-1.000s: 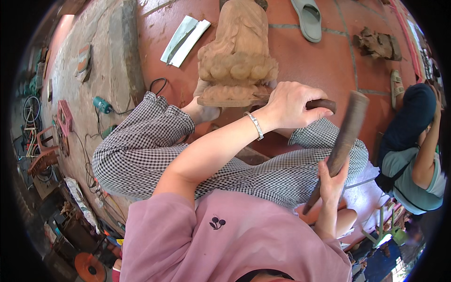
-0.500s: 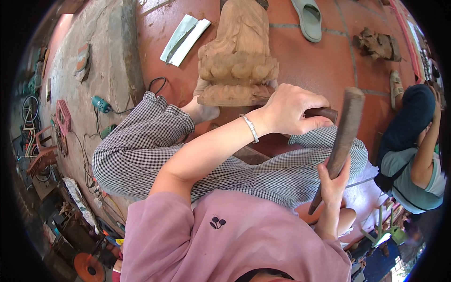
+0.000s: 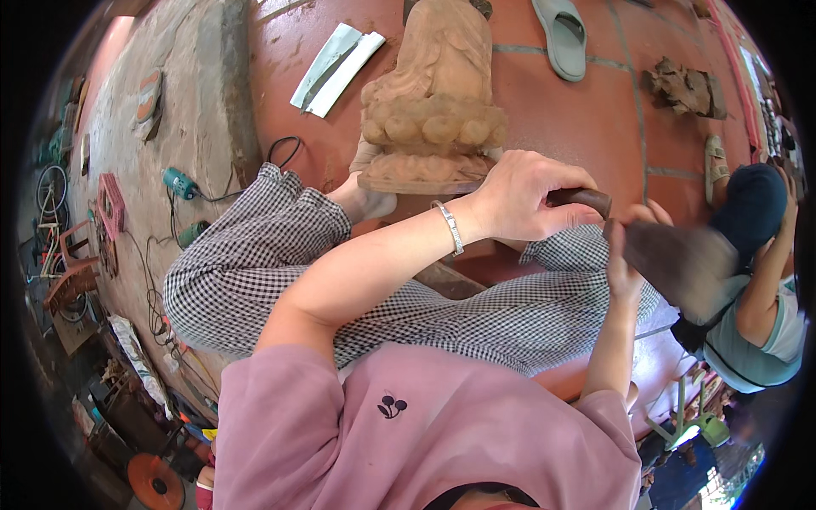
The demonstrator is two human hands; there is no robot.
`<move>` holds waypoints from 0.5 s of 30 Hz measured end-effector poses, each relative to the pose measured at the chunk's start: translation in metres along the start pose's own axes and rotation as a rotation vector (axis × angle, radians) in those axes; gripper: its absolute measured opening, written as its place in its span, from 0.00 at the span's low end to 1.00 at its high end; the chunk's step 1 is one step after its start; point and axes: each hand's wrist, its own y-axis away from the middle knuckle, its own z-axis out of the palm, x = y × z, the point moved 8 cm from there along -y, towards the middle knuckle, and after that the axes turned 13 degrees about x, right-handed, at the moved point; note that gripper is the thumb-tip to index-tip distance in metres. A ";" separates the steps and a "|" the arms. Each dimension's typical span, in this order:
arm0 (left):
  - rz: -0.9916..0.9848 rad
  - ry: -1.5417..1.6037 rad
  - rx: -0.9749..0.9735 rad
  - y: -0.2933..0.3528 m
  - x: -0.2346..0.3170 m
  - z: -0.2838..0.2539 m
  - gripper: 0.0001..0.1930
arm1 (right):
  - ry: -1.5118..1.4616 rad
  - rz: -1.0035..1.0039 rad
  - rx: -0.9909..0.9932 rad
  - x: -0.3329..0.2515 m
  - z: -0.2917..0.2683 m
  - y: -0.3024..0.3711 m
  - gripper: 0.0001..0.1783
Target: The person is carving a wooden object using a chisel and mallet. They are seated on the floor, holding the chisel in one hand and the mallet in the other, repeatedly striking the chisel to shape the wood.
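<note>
One dark tool handle (image 3: 588, 201) juts from a seated person's left hand (image 3: 523, 200), which clenches it near the centre of the frame, just beside the base of a carved wooden statue (image 3: 433, 110). The brown carving occupies the top centre, against red floor tiles (image 3: 561, 119); whether the fingers touch it cannot be told. Right of centre, the right hand (image 3: 625, 276) grips a wooden club (image 3: 676, 262), its thick end blurred. A silver-coloured bracelet (image 3: 450, 228) circles the left wrist. A split white panel (image 3: 348, 68) lies at upper left, a grey slipper (image 3: 564, 42) at upper right, and a co-worker (image 3: 756, 331) appears at the right edge.
</note>
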 end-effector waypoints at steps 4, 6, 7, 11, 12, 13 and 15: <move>-0.028 0.082 0.006 0.001 -0.003 -0.005 0.17 | -0.054 -0.075 -0.125 0.040 0.025 0.020 0.29; -0.009 0.054 -0.013 0.004 -0.001 -0.005 0.16 | 0.057 -0.192 -0.125 0.024 0.029 0.016 0.30; 0.000 0.046 -0.028 0.004 0.000 -0.005 0.16 | 0.112 -0.250 -0.121 0.016 0.032 0.014 0.30; -0.032 0.075 -0.062 0.003 0.001 -0.007 0.16 | 0.010 -0.151 -0.109 0.021 0.034 0.011 0.31; -0.007 0.085 -0.054 0.004 0.002 -0.007 0.16 | -0.211 0.012 -0.026 0.025 0.031 0.014 0.31; 0.019 0.095 -0.046 0.005 0.002 -0.005 0.16 | -0.446 0.153 0.084 0.026 0.029 0.017 0.31; 0.014 0.100 -0.086 0.008 0.004 -0.005 0.17 | -0.182 -0.062 -0.084 0.021 0.033 0.017 0.30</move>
